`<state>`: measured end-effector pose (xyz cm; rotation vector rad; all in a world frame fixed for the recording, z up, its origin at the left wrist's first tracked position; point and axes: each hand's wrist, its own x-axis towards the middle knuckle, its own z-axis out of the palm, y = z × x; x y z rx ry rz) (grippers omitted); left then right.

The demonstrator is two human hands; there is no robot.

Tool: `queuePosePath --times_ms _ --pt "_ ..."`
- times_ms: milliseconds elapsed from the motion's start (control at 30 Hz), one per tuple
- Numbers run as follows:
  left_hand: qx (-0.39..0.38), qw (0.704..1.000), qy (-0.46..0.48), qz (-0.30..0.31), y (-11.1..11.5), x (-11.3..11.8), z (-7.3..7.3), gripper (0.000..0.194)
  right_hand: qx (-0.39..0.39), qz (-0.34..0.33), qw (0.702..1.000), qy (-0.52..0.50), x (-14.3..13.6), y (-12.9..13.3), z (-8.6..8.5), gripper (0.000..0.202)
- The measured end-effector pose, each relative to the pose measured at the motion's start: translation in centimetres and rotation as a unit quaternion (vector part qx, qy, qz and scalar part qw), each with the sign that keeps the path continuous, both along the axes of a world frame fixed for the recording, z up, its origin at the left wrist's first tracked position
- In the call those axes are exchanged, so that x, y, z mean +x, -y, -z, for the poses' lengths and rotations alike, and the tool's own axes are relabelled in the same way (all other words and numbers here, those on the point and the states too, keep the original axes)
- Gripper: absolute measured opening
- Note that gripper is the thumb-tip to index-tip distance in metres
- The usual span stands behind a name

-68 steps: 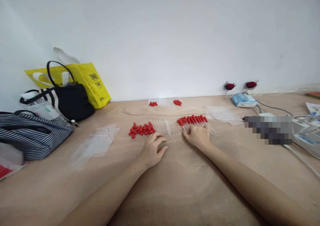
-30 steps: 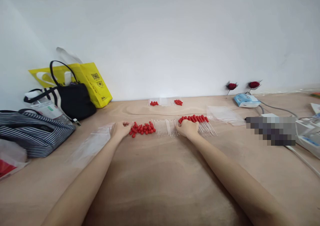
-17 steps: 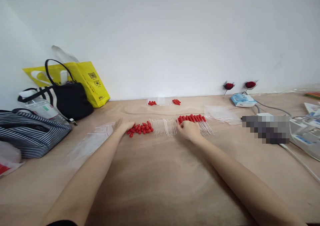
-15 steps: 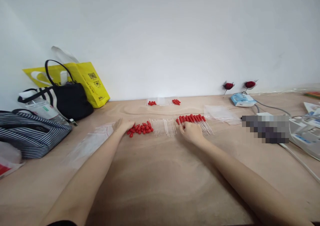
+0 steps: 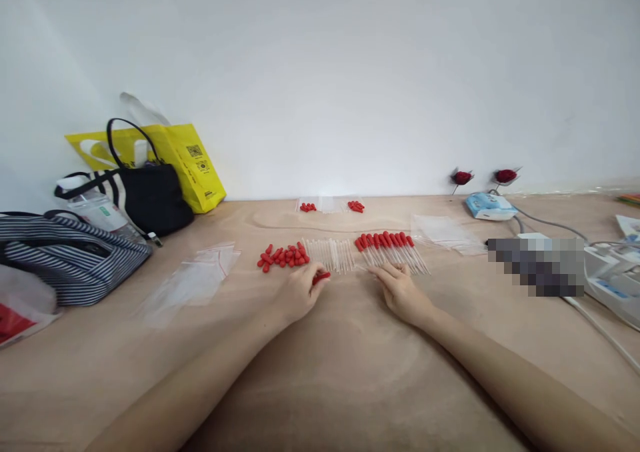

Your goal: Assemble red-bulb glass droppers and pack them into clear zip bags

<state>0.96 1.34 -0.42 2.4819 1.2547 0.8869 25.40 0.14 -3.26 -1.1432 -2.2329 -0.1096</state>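
Observation:
My left hand (image 5: 299, 295) is closed on a red piece (image 5: 321, 277), just in front of a row of thin clear sticks (image 5: 334, 255). My right hand (image 5: 404, 295) pinches a thin clear stick (image 5: 365, 269) that points left toward the red piece; the two look apart. Loose red pieces (image 5: 285, 257) lie in a pile left of the clear sticks. On the right, behind my right hand, sticks with red tips (image 5: 385, 240) lie side by side in a row.
Clear plastic bags lie at left (image 5: 200, 275) and right (image 5: 445, 232). By the wall are small red pieces (image 5: 356, 207), a yellow bag (image 5: 203, 172), a black bag (image 5: 155, 199), a blue packet (image 5: 490, 206) and dark red roses (image 5: 506, 176). A striped bag (image 5: 75, 259) stands at left.
My left hand has moved right and nearer from beside the red pile, now with a red piece. My right hand has drawn back from the red-tipped row and now shows a clear stick.

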Motion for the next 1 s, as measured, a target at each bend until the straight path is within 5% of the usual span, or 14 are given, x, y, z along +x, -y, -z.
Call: queuePosePath --times_ms 333,1000 --pt "0.1 0.994 -0.038 0.037 0.6 0.7 1.0 0.015 0.041 -0.014 0.999 -0.01 -2.3 1.1 -0.3 0.019" --pt "0.076 0.994 -0.042 0.073 0.9 1.2 1.1 0.021 0.054 -0.094 0.994 -0.012 -3.0 1.3 -0.6 0.023"
